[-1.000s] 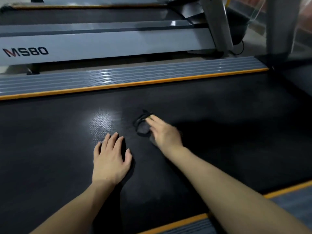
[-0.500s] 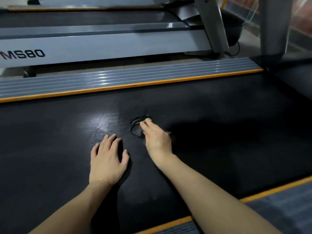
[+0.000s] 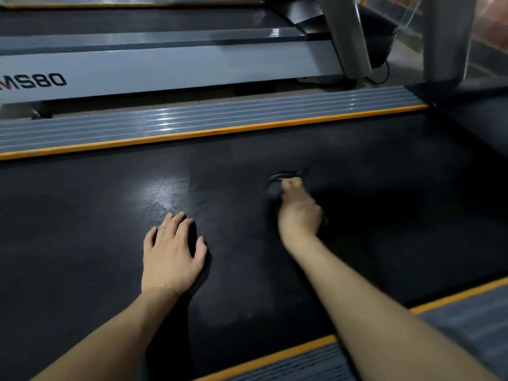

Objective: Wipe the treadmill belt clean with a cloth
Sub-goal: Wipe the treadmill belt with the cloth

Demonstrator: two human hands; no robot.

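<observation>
With the right hand [image 3: 298, 213] clamped on the dark cloth [image 3: 276, 185] mid-frame and the left hand [image 3: 171, 254] flat, fingers apart, press firmly in overlapping strokes across the belt [image 3: 357, 174].

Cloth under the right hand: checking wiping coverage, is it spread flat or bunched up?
Bunched up. Only a small dark crumpled wad of cloth shows beyond the right hand, whose blurred fingers cover the rest on the treadmill belt.

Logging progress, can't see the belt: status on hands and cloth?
Left hand flat on belt. Right hand presses dark cloth onto belt, blurred. Nothing in the way.
</observation>
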